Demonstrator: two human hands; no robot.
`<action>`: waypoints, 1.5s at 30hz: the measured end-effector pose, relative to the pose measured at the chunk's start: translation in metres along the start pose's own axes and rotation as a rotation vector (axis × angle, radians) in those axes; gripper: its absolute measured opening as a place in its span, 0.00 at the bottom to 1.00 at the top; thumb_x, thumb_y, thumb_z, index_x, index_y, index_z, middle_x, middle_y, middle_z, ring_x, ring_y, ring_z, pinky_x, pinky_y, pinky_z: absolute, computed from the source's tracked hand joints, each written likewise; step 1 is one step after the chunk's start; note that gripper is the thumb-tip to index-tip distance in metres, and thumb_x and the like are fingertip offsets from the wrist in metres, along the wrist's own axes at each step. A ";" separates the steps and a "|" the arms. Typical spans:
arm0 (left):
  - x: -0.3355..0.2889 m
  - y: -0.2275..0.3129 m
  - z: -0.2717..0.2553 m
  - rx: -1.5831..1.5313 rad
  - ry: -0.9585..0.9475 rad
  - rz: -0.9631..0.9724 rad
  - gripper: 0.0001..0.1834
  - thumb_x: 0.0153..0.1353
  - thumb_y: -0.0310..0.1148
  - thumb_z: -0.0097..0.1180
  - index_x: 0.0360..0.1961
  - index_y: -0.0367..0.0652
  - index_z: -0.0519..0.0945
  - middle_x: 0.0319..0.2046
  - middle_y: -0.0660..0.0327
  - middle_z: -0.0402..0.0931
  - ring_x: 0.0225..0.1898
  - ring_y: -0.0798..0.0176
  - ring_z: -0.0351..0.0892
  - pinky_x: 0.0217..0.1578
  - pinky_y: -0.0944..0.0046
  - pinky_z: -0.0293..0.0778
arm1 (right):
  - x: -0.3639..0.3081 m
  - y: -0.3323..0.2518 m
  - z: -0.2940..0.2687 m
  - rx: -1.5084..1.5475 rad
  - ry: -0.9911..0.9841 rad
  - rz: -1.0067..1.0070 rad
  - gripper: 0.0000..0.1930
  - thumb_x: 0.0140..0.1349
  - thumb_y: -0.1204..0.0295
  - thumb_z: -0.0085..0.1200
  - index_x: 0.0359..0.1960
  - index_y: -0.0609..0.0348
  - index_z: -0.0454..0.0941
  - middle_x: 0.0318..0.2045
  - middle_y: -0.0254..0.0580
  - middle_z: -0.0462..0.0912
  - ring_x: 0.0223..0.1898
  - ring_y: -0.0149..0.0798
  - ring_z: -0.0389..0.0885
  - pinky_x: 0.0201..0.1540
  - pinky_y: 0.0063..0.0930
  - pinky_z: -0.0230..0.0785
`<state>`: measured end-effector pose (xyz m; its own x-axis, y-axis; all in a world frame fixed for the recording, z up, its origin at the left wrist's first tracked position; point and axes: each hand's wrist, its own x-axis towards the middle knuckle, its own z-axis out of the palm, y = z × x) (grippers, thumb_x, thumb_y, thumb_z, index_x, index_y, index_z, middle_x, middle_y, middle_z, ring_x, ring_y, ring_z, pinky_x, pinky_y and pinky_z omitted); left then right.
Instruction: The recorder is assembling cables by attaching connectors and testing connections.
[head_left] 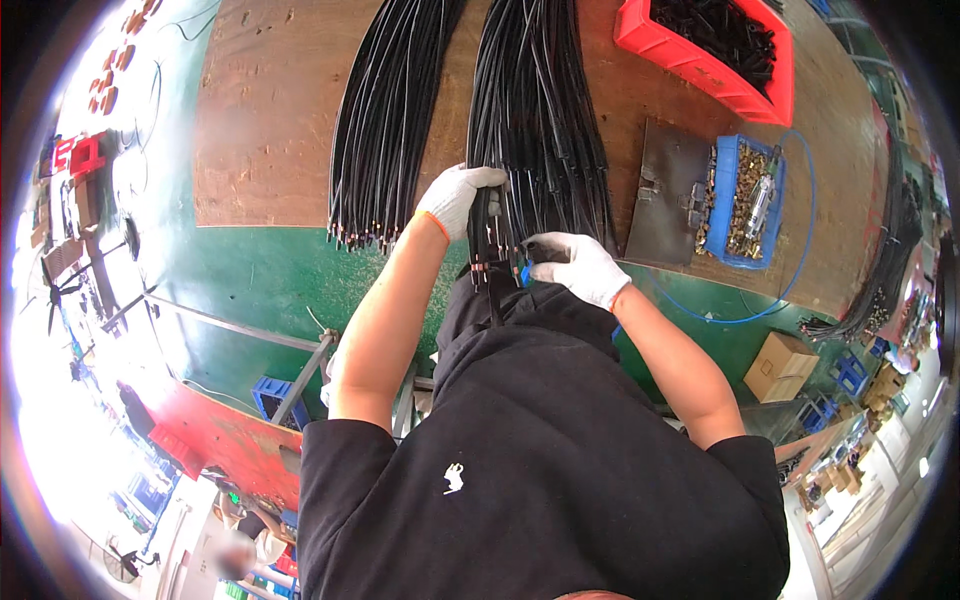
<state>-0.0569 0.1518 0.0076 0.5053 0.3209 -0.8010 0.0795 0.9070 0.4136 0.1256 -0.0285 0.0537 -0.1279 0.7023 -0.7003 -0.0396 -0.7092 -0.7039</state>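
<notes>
Two thick bundles of long black cables lie on a brown wooden table, their ends toward me. My left hand (458,198), in a white glove, is closed round a few cables (487,225) at the left side of the nearer bundle (535,90). Copper-coloured tips show at the ends of these cables, just past the table's edge. My right hand (580,266), also gloved, has its fingers bent at the cable ends, with something dark and a bit of blue at the fingertips; what it grips is too small to name. The other bundle (385,130) lies to the left.
A red crate (700,70) of black parts stands at the back right. Beside a dark metal plate (665,190) is a blue bin (728,200) with small brass-coloured fittings and a metal tool on a blue hose (810,210). A cardboard box (780,367) sits lower right.
</notes>
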 end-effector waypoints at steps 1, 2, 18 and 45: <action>0.001 -0.002 0.001 -0.002 0.000 -0.002 0.05 0.63 0.28 0.64 0.37 0.39 0.82 0.29 0.61 0.82 0.23 0.66 0.81 0.25 0.63 0.82 | -0.006 -0.002 -0.001 0.012 -0.061 0.006 0.26 0.63 0.76 0.68 0.64 0.68 0.79 0.56 0.45 0.87 0.57 0.36 0.83 0.64 0.31 0.74; 0.002 -0.004 0.002 0.016 0.017 0.028 0.06 0.63 0.29 0.65 0.37 0.39 0.82 0.29 0.61 0.82 0.23 0.66 0.81 0.26 0.63 0.82 | -0.008 0.007 -0.002 0.010 -0.094 0.028 0.27 0.62 0.73 0.69 0.64 0.65 0.79 0.55 0.46 0.87 0.56 0.37 0.84 0.64 0.33 0.74; 0.007 -0.022 0.011 0.056 0.127 0.148 0.06 0.60 0.28 0.66 0.36 0.37 0.83 0.26 0.60 0.81 0.23 0.65 0.80 0.29 0.64 0.79 | -0.033 0.024 0.004 -0.320 -0.064 -0.028 0.31 0.62 0.65 0.69 0.64 0.67 0.78 0.56 0.55 0.87 0.59 0.45 0.85 0.65 0.36 0.74; 0.015 -0.010 -0.034 0.537 0.250 0.183 0.11 0.59 0.30 0.68 0.42 0.38 0.84 0.29 0.62 0.83 0.23 0.68 0.79 0.24 0.65 0.74 | 0.109 -0.041 -0.054 0.116 0.300 -0.203 0.15 0.72 0.67 0.62 0.55 0.62 0.83 0.37 0.32 0.84 0.34 0.26 0.81 0.31 0.24 0.79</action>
<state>-0.0791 0.1563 -0.0230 0.3400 0.5718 -0.7467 0.4645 0.5882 0.6620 0.1666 0.0803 -0.0006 0.1897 0.8038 -0.5638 -0.1480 -0.5443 -0.8257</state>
